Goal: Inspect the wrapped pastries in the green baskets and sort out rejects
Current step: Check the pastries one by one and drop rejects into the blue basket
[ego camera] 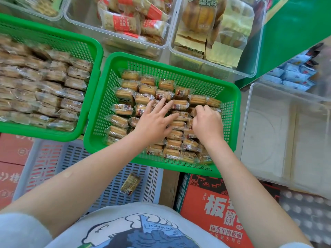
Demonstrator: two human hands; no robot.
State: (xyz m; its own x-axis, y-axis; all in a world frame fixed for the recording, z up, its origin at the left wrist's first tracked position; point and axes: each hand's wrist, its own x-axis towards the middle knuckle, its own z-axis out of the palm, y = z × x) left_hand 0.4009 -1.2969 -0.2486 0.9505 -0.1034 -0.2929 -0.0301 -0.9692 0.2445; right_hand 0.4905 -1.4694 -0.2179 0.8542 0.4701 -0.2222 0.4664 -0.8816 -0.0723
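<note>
Head view: the left hand (154, 122) lies spread flat on the wrapped pastries (143, 97) in the middle green basket (107, 97). The right hand (207, 122) curls, pinching one. Another green basket (93, 51) sits left; one stray pastry (130, 184) lies nearer on a grey crate (111, 190).

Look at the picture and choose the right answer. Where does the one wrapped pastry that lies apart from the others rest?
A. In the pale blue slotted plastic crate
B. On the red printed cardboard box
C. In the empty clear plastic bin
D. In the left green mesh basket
A: the lone wrapped pastry lies by itself on the slotted floor of the pale blue plastic crate, below the green mesh basket in which both hands work.
</note>
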